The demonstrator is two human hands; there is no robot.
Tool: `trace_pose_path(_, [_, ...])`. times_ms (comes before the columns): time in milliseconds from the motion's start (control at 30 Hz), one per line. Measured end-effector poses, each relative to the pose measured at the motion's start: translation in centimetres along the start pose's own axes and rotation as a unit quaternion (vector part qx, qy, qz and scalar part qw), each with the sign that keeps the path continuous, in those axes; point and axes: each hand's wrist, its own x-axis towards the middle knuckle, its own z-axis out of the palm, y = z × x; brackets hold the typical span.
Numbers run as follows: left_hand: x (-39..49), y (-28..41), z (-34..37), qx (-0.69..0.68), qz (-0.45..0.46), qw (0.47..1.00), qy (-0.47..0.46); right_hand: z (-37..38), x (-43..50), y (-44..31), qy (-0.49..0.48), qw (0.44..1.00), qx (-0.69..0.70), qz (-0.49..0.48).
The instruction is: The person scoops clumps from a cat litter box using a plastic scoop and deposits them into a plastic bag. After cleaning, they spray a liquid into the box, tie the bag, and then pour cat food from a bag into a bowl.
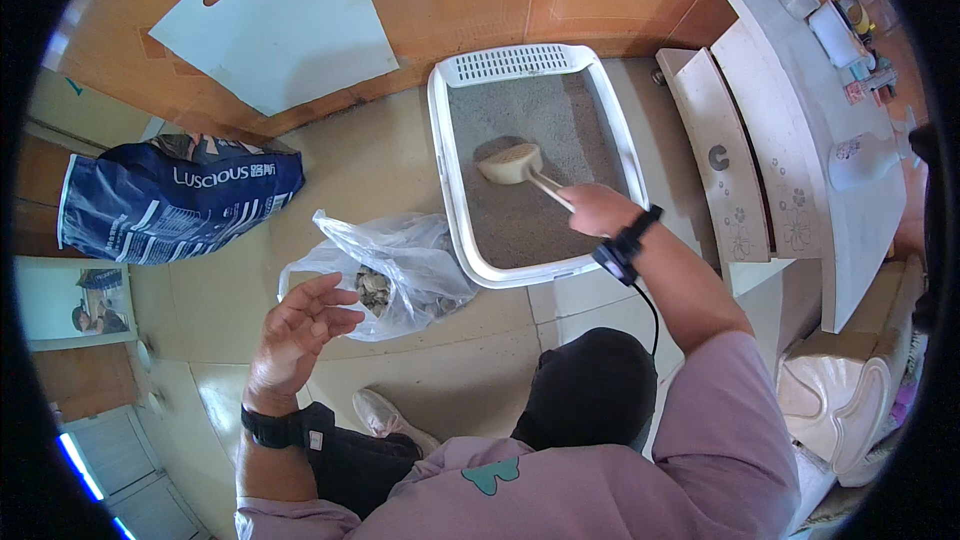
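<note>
My right hand [600, 210] grips the handle of a beige litter scoop [510, 163]. The scoop's head is over the grey litter [517, 221] inside a white litter box [454, 187]; whether it touches the litter I cannot tell. Raised on the left, my left hand [309, 319] holds nothing, its fingers apart. Just beyond those fingers a clear plastic bag [420, 270] lies open on the floor beside the box. Greyish clumps [372, 289] show in its mouth.
A dark blue printed sack [180, 199] lies at the left. Against the wood-panelled wall leans a white board [277, 22] with a handle slot. At the right stands a white drawer cabinet [750, 157] with a spray bottle [862, 157] on top. Light slippers [840, 397] sit at lower right.
</note>
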Motion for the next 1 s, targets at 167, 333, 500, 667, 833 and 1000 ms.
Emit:
trace_pose_path(167, [0.3, -0.1, -0.7, -0.021, 0.0, 1.0, -0.003, -2.2, -9.3, -0.5, 0.043, 0.987, 0.081, 0.131])
trace_pose_path(333, [0.5, 0.2, -0.1, -0.003, -0.006, 1.0, 0.007, -3.7, -13.2, -0.2, -0.055, 0.992, 0.001, 0.113])
trace_pose_path(500, [0.8, 0.1, 0.6, -0.014, -0.01, 1.0, -0.012, 0.6, -8.0, 0.5, -0.033, 0.996, -0.064, 0.051])
trace_pose_path(667, [0.7, 0.1, 0.7, -0.012, -0.012, 1.0, -0.007, 3.3, -3.2, -0.5, 0.059, 0.996, -0.037, 0.056])
trace_pose_path(833, [-0.2, 0.5, 0.9, 0.014, -0.002, 1.0, 0.014, 1.8, 1.3, -1.9, 0.083, 0.991, 0.043, 0.099])
trace_pose_path(1000, [-2.0, 1.1, -0.6, -0.021, 0.039, 0.999, 0.028, -2.2, -5.7, -0.5, -0.037, 0.986, -0.079, 0.139])
